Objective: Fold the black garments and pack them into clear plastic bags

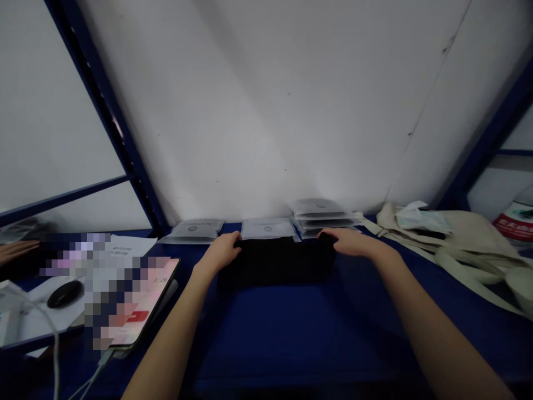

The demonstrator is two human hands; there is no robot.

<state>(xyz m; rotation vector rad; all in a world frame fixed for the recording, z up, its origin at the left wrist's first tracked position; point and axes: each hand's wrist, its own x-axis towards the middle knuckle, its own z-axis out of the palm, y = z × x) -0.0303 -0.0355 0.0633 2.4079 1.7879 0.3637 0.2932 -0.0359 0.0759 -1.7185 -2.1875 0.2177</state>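
Observation:
A black folded cloth (277, 262) lies across the blue table in front of me, its long side running left to right. My left hand (226, 251) grips its far left corner, thumb and fingers closed on the fabric. At the far right corner my right hand (335, 240) pinches the cloth the same way. Just behind the cloth, against the wall, lie flat clear-plastic packets: one on the left (195, 229), one in the middle (268, 228), and a small stack (320, 211) near my right hand.
Left of me, a lit phone (145, 300) with a cable leans at an angle, beside papers (129, 247) and a black mouse (65, 294). Another person's hand (19, 251) shows at the far left. A cream cloth bag (466, 228) and a bottle (516, 219) are on the right.

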